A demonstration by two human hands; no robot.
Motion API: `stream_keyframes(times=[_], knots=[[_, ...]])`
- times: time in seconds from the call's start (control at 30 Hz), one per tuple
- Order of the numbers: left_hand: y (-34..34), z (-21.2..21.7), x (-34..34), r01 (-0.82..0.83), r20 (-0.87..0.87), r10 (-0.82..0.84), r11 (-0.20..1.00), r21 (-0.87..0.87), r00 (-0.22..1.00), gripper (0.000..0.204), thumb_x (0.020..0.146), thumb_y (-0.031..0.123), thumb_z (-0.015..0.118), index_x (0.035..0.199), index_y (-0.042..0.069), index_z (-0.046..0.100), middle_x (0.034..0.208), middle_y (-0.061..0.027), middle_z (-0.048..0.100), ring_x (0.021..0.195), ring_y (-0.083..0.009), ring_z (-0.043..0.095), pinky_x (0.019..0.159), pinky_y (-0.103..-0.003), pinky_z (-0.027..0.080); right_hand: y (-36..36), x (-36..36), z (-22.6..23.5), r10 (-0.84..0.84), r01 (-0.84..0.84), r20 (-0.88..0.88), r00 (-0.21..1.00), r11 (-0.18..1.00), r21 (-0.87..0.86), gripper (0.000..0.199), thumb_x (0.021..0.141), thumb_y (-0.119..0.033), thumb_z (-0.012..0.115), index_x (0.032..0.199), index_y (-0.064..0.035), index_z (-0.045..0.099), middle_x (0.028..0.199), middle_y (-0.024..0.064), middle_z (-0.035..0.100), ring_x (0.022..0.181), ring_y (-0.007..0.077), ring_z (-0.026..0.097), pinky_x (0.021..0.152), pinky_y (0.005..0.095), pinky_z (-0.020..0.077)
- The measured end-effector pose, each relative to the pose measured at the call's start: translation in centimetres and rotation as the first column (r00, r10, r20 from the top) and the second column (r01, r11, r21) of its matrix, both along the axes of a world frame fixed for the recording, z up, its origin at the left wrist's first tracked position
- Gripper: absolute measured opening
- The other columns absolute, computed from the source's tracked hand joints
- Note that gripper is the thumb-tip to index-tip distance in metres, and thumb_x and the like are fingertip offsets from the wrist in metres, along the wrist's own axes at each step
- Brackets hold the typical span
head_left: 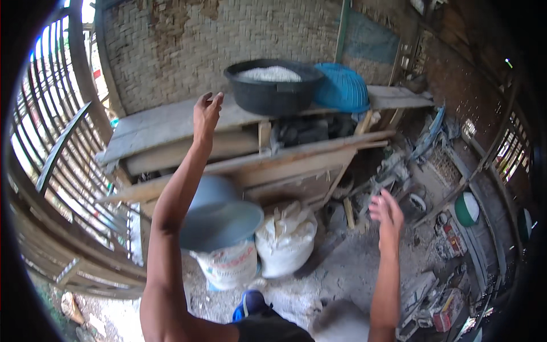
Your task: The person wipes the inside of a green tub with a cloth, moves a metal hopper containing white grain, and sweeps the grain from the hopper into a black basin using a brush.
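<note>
A black basin [273, 100] stands on the wooden bench, with white grain-like stuff [270, 74] inside. My left hand [208, 111] is raised just left of its rim, apart from it, with fingers spread and nothing held. Against the basin's right side leans a blue ribbed plastic basket [343, 88]. My right hand [388, 214] hangs in the air at the right, a bit blurred, its fingers apart and holding nothing. Below my left forearm, a grey-blue basin [222, 223] rests tilted on a printed white sack [228, 265]. Beside it stands another full white sack [286, 245].
The bench [165, 122] runs along a woven wall [188, 51], with a long plank [296, 149] in front. Slatted bars [48, 108] close the left side. Clutter, a green-and-white bowl [467, 209] and boards line the right. My blue shoe [248, 303] is on the dusty floor.
</note>
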State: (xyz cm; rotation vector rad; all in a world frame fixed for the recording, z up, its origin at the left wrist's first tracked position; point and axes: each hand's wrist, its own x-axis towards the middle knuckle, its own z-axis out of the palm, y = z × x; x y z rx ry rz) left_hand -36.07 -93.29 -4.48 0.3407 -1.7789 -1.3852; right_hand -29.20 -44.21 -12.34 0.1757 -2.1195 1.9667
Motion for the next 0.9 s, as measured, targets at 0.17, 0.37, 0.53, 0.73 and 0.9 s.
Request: stream_keyframes(times=[0.17,0.37,0.53,0.73,0.9], knots=[[-9.0,3.2,-15.1,-0.208,0.258,0.198,0.978,0.011,0.946,0.069,0.079,0.055,0.066,0.113,-0.004,0.064,0.09,-0.017,0.069,0.073,-0.0274,0.068,0.069,-0.036,0.052,-14.8,-23.5,9.1,0.056,0.005,-0.2,0.978,0.956,0.293,0.06,0.09,-0.041,0.064,0.13,0.0025,0.053,0.114,0.0146,0.065,0.098,0.0214,0.063,0.076,0.0298,0.0491],[-12.0,3.0,-23.3,-0.316,0.486,0.398,0.917,-0.245,0.778,0.041,0.076,0.031,0.063,0.104,0.001,0.07,0.111,-0.0209,0.067,0.108,-0.0349,0.063,0.089,-0.041,0.051,-25.6,-40.9,14.7,-0.195,0.08,0.117,0.974,0.777,0.624,0.058,0.09,-0.04,0.055,0.125,0.0058,0.055,0.126,0.0259,0.058,0.118,0.0391,0.056,0.102,0.0441,0.0422],[-15.1,1.6,-27.5,-0.2,0.565,0.23,0.973,-0.117,0.792,0.037,0.071,0.022,0.061,0.097,-0.003,0.071,0.1,-0.0206,0.07,0.097,-0.0348,0.067,0.083,-0.04,0.052,-23.6,-51.3,11.6,-0.257,0.219,-0.088,0.962,0.544,0.81,0.056,0.077,-0.027,0.07,0.114,0.0142,0.058,0.12,0.0308,0.059,0.114,0.0398,0.058,0.097,0.0401,0.0471],[-17.4,0.3,-28.6,0.021,0.543,0.122,0.968,-0.25,0.831,0.035,0.067,0.023,0.064,0.085,-0.007,0.07,0.079,-0.0187,0.069,0.076,-0.0304,0.069,0.069,-0.04,0.051,-23.2,-51.6,10.4,-0.269,0.233,-0.045,0.962,0.724,0.649,0.051,0.073,-0.017,0.069,0.111,0.0166,0.059,0.118,0.0317,0.06,0.111,0.041,0.06,0.094,0.0403,0.0476],[-16.8,-0.6,-26.5,0.057,0.222,-0.096,0.982,0.179,0.97,0.034,0.063,0.019,0.067,0.083,-0.009,0.068,0.073,-0.0157,0.066,0.062,-0.0256,0.061,0.06,-0.039,0.046,-21.3,-45.4,9.2,-0.224,0.213,-0.045,0.974,0.819,0.533,0.051,0.077,-0.019,0.053,0.114,0.0158,0.056,0.121,0.0345,0.056,0.116,0.0434,0.055,0.099,0.0416,0.0442]])
